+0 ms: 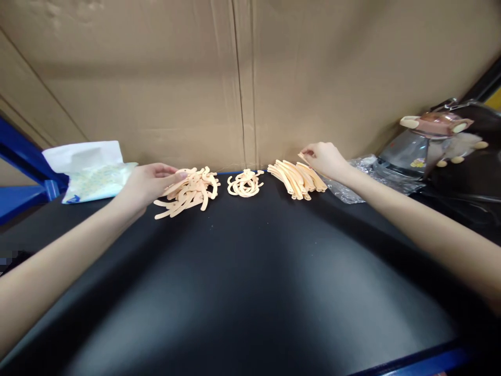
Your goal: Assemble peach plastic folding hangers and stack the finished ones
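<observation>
At the left side of the table, my left hand (152, 184) reaches into a loose pile of curved peach-coloured strips (191, 190). Its thumb and fingers are stretched out and somewhat apart at the pile's near-left side; no strip is plainly gripped. My right hand (324, 159) is closed in a pinch over the right-hand bundle of long peach strips (295, 177), with the end of one strip (302, 156) showing at its fingertips. Between the two lies a smaller heap of ring-like, curled peach strips (246, 184), which neither hand touches.
A white packet (94, 172) stands behind my left forearm. Crumpled clear plastic (352, 183) and a transparent bottle with a brown animal-shaped lid (410, 146) are at the right. Brown cardboard (176, 78) rises behind the black tabletop (250, 282); blue frame parts (23, 156) show at the left.
</observation>
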